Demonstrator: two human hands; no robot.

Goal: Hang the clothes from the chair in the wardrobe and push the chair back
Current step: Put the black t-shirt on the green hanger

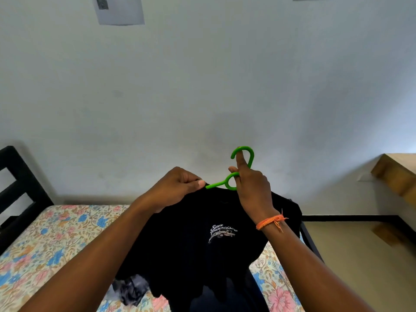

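A black T-shirt (202, 255) with a small white chest print hangs in front of me over the bed. A green plastic hanger (221, 183) sticks out of its collar, hook upward. My right hand (252, 188) grips the hanger at its neck, with the index finger raised inside the hook. My left hand (177, 188) pinches the shirt's collar beside the hanger's left arm. The rest of the hanger is hidden inside the shirt. Neither the chair nor the wardrobe is in view.
A bed with a floral sheet (45, 251) lies below, with a black headboard (15, 176) at the left. A grey patterned garment (132, 289) lies on the bed under the shirt. A wooden desk corner (396, 172) juts in at right. A white wall is ahead.
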